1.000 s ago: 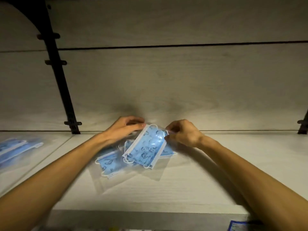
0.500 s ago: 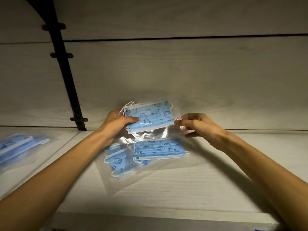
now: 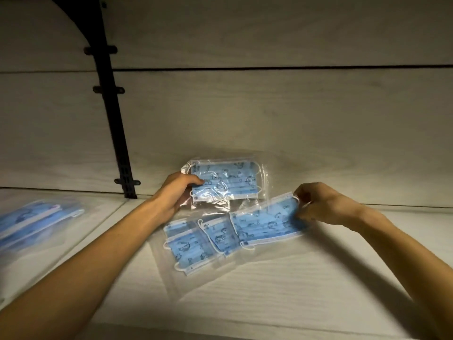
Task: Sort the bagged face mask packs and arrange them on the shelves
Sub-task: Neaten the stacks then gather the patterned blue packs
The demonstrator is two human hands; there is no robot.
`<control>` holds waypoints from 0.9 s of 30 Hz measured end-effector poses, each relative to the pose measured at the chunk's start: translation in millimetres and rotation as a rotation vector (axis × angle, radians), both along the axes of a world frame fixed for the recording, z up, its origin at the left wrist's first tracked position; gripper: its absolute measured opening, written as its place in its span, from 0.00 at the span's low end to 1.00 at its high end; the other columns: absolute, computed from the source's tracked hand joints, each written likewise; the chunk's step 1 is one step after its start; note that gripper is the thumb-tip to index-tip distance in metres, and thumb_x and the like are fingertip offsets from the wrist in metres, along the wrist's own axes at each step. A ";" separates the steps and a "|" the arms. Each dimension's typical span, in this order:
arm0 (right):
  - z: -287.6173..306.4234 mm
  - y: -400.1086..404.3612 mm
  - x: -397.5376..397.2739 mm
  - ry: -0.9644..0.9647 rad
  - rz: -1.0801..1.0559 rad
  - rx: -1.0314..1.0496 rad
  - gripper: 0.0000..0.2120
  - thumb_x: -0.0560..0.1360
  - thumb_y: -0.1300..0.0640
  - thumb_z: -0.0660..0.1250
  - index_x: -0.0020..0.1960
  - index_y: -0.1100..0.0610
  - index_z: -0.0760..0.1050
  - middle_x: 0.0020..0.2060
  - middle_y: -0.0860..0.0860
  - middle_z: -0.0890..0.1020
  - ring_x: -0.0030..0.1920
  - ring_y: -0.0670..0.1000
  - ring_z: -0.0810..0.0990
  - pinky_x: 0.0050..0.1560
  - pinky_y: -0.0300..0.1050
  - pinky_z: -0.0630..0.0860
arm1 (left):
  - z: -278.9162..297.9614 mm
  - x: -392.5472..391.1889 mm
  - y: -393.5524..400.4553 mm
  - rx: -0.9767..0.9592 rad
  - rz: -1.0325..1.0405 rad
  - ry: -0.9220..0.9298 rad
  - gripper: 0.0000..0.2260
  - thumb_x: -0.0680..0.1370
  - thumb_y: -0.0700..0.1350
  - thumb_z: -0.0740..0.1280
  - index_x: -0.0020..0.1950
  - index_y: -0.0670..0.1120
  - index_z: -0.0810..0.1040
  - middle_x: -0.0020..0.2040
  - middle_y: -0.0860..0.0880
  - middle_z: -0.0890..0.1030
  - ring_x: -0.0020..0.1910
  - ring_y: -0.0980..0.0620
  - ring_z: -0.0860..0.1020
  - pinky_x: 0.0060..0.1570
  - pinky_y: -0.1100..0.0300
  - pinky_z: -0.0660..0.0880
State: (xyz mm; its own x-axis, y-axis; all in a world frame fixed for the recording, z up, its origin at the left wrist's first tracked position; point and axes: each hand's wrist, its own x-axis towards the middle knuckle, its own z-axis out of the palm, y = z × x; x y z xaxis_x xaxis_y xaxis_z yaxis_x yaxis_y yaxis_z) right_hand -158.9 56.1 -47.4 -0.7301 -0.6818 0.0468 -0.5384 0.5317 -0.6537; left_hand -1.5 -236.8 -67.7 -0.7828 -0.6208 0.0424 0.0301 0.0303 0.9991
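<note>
Blue printed face masks in clear plastic bags lie on a pale wooden shelf point(image 3: 306, 285). My left hand point(image 3: 175, 193) grips one bagged pack point(image 3: 228, 181) by its left edge and holds it upright against the back wall. My right hand point(image 3: 323, 202) pinches the right end of a second pack point(image 3: 266, 223), which lies tilted on the shelf. Two more packs point(image 3: 193, 244) lie overlapped below and to the left of it, partly under it.
A black metal shelf bracket point(image 3: 115, 123) runs down the back wall at the left. Left of it, on the neighbouring shelf section, lies a blurred pile of blue mask packs point(image 3: 34, 222). The wooden back wall point(image 3: 294, 114) stands close behind the packs.
My right hand let go of the upright pack and dropped to the right, taking hold of the pack lying below. My left hand still holds the upright pack against the wall.
</note>
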 end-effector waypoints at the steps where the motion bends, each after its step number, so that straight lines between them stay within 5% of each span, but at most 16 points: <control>1: 2.1 1.7 -2.6 -0.070 -0.007 -0.086 0.09 0.71 0.71 0.70 0.45 0.60 0.76 0.36 0.54 0.81 0.34 0.51 0.78 0.34 0.45 0.75 | 0.1 0.4 -0.5 0.017 -0.002 0.008 0.03 0.75 0.37 0.70 0.48 0.39 0.79 0.41 0.45 0.82 0.38 0.50 0.79 0.42 0.57 0.77; 6: 11.5 9.8 -13.8 -0.020 -0.168 -0.295 0.13 0.70 0.67 0.66 0.30 0.55 0.76 0.24 0.49 0.76 0.29 0.49 0.72 0.30 0.40 0.69 | 2.0 -0.2 1.3 0.051 -0.060 0.011 0.13 0.77 0.33 0.67 0.61 0.35 0.75 0.55 0.36 0.84 0.57 0.38 0.83 0.59 0.44 0.78; 11: 17.5 19.5 -17.3 0.235 -0.331 -0.369 0.08 0.63 0.55 0.62 0.33 0.51 0.79 0.29 0.48 0.81 0.35 0.53 0.79 0.36 0.45 0.75 | 4.8 -1.9 5.7 0.068 -0.048 0.027 0.12 0.77 0.32 0.67 0.60 0.36 0.75 0.50 0.39 0.86 0.51 0.42 0.86 0.52 0.49 0.83; 16: 21.6 23.9 -12.3 0.330 -0.151 -0.384 0.07 0.66 0.56 0.63 0.36 0.52 0.80 0.31 0.48 0.83 0.34 0.52 0.82 0.33 0.45 0.77 | 8.0 3.0 10.2 -0.002 -0.093 -0.068 0.08 0.76 0.34 0.67 0.55 0.38 0.76 0.45 0.41 0.87 0.45 0.42 0.86 0.51 0.48 0.83; 19: 31.0 38.1 -14.6 0.388 -0.114 -0.329 0.09 0.65 0.52 0.61 0.36 0.52 0.80 0.31 0.48 0.82 0.34 0.51 0.81 0.33 0.42 0.73 | 13.5 2.7 13.4 -0.236 0.006 -0.118 0.11 0.74 0.37 0.69 0.56 0.44 0.79 0.47 0.42 0.86 0.47 0.42 0.85 0.48 0.47 0.83; 24: 32.9 34.4 0.2 0.346 -0.011 -0.307 0.08 0.65 0.52 0.63 0.34 0.53 0.80 0.29 0.48 0.82 0.33 0.51 0.81 0.34 0.46 0.76 | 17.1 6.5 21.9 -0.247 -0.069 -0.156 0.13 0.72 0.38 0.69 0.55 0.49 0.76 0.53 0.42 0.83 0.49 0.43 0.84 0.39 0.53 0.83; 27: 24.5 3.6 26.3 0.413 0.181 -0.160 0.07 0.64 0.55 0.65 0.38 0.51 0.81 0.33 0.45 0.84 0.36 0.45 0.82 0.38 0.47 0.80 | 13.7 6.3 28.8 -0.131 -0.265 -0.135 0.13 0.76 0.40 0.69 0.60 0.46 0.81 0.56 0.42 0.85 0.54 0.42 0.84 0.53 0.46 0.83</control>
State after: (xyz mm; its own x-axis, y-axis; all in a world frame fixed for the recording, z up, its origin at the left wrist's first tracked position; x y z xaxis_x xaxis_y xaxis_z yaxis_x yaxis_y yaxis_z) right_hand -132.6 59.7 -22.9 -0.4983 -0.7570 0.4227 -0.8452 0.3155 -0.4313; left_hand 4.8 -208.0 -54.0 -0.9205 -0.3907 -0.0070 -0.0786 0.1677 0.9827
